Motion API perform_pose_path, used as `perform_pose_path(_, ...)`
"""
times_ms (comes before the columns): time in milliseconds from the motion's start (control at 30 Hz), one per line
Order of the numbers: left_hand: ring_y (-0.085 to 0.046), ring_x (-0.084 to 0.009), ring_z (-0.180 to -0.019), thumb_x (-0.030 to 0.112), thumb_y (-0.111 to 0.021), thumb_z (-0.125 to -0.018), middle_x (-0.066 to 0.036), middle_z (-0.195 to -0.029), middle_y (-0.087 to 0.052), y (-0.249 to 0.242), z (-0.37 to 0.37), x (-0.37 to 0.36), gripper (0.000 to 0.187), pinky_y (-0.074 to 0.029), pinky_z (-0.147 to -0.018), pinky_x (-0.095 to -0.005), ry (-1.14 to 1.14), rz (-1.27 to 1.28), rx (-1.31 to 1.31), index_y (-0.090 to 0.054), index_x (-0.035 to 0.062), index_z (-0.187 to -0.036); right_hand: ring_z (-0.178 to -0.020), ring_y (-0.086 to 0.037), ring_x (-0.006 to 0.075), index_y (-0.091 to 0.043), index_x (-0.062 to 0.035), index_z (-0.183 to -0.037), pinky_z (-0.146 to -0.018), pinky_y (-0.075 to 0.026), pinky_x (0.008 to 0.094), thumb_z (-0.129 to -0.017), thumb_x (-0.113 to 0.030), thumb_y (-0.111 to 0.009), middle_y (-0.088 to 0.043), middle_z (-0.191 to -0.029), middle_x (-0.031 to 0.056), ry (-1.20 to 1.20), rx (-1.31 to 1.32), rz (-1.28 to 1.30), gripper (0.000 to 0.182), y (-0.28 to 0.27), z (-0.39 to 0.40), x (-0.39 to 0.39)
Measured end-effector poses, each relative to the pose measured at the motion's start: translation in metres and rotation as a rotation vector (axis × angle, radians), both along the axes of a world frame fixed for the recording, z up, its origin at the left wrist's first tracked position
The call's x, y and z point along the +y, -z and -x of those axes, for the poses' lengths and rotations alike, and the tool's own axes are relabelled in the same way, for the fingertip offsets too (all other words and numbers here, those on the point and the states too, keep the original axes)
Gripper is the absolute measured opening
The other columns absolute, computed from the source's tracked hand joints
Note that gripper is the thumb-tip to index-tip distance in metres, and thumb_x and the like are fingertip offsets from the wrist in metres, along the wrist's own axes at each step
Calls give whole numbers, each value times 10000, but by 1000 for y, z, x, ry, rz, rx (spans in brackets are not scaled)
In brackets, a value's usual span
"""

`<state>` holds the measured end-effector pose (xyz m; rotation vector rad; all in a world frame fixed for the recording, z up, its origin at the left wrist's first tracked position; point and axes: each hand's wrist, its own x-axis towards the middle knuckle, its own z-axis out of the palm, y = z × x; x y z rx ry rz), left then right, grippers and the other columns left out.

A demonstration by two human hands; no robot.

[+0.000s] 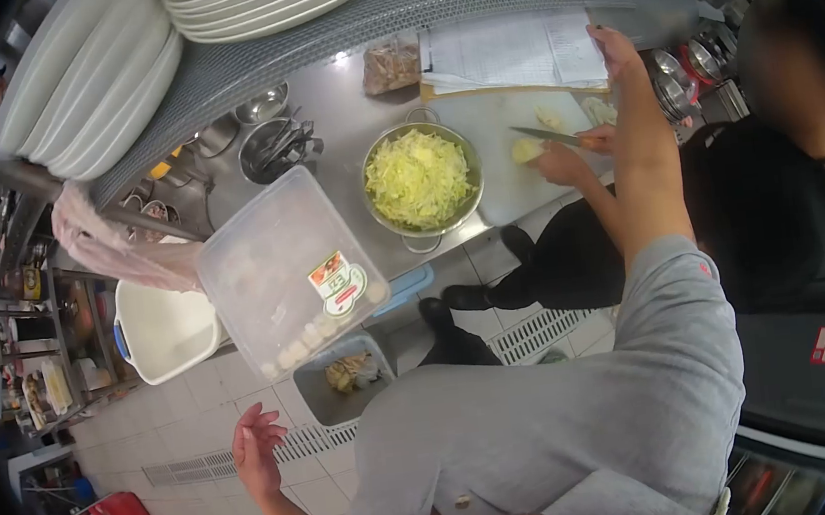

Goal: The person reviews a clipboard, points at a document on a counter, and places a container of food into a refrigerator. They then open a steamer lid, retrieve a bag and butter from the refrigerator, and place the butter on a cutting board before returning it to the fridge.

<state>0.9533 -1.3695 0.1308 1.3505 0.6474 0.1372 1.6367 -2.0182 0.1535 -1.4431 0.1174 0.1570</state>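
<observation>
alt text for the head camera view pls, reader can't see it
In a kitchen, the wearer's right hand reaches to the edge of paper sheets behind a cutting board; their left hand is open and empty. Beside them, a co-worker in black holds a knife over the board, next to a metal bowl heaped with shredded pale-green vegetable.

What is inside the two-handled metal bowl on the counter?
The metal bowl holds a heap of shredded pale green vegetable, probably cabbage. The heap covers the bowl's bottom, so whatever lies beneath the top layer cannot be seen.
</observation>
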Motion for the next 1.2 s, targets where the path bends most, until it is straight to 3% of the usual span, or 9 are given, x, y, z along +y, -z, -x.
perform_pose_path(200, -646, -165, -793, 374, -497, -1018, -134, -1059, -682, -16, -39, -40, 489, -481, -664, -260, -27, -25, 61, -542, -30, -1289, -893, -656, 204, -563, 6, -1198, -807, -524, 349, -954, -159, -599, -676, -1023, 106, 29, 109, 85, 297, 51, -48, -44)
perform_pose_path(500, -648, -159, -790, 438, -526, -995, -125, -1047, -689, -29, -90, -69, 540, -474, -659, -266, 18, -70, 145, -551, -21, -1278, -851, -662, 189, -633, 5, -1161, -768, -522, 346, -943, -204, -619, -701, -951, 80, -64, 202, 54, 302, 128, -95, -64)
perform_pose_path(633, -646, -156, -787, 466, -504, -999, -122, -1048, -685, -38, -110, -78, 563, -472, -662, -265, 24, -94, 168, -551, -19, -1279, -860, -661, 183, -661, -53, -1170, -761, -519, 353, -931, -240, -639, -707, -937, 69, -36, 229, 463, 304, 166, -112, -88)
perform_pose_path(700, -644, -156, -783, 481, -490, -1001, -123, -1052, -682, -39, -115, -79, 578, -471, -662, -264, 27, -112, 167, -551, -20, -1281, -864, -664, 204, -680, -90, -1123, -780, -519, 375, -952, -232, -600, -710, -955, 84, 21, 300, 780, 236, 140, -84, -63)
perform_pose_path(800, -641, -156, -784, 498, -477, -1000, -127, -1055, -677, -44, -126, -83, 597, -469, -661, -263, 49, -151, 164, -548, -23, -1284, -865, -667, 275, -695, -99, -1055, -783, -528, 425, -927, -216, -588, -694, -935, 138, -100, -1, 1424, 204, 213, -121, -111)
perform_pose_path(900, -638, -155, -790, 502, -480, -998, -130, -1049, -675, -45, -132, -82, 605, -468, -662, -262, 46, -159, 145, -545, -26, -1287, -907, -653, 358, -693, -51, -925, -827, -527, 469, -895, -212, -567, -673, -971, 194, 54, -630, 1798, 206, 217, -109, -115)
perform_pose_path(1000, -636, -154, -806, 497, -488, -995, -131, -1051, -672, -50, -138, -84, 606, -468, -668, -259, 48, -180, 119, -542, -29, -1292, -951, -634, 397, -676, -35, -842, -862, -516, 498, -886, -195, -539, -672, -1033, 197, -22, -689, 1734, 215, 212, -111, -97)
perform_pose_path(1100, -634, -150, -815, 483, -501, -991, -131, -1060, -670, -54, -143, -89, 597, -472, -677, -257, 75, -214, 115, -543, -31, -1293, -997, -632, 409, -704, -32, -920, -890, -507, 487, -898, -225, -512, -667, -1028, 231, -116, -417, 1587, 273, 220, -110, -66)
perform_pose_path(1200, -634, -149, -822, 478, -512, -987, -131, -1071, -668, -52, -136, -87, 594, -474, -682, -257, 93, -208, 83, -546, -33, -1289, -985, -632, 416, -703, -29, -929, -883, -509, 488, -889, -211, -537, -657, -1037, 240, -109, -362, 1478, 250, 186, -67, -16)
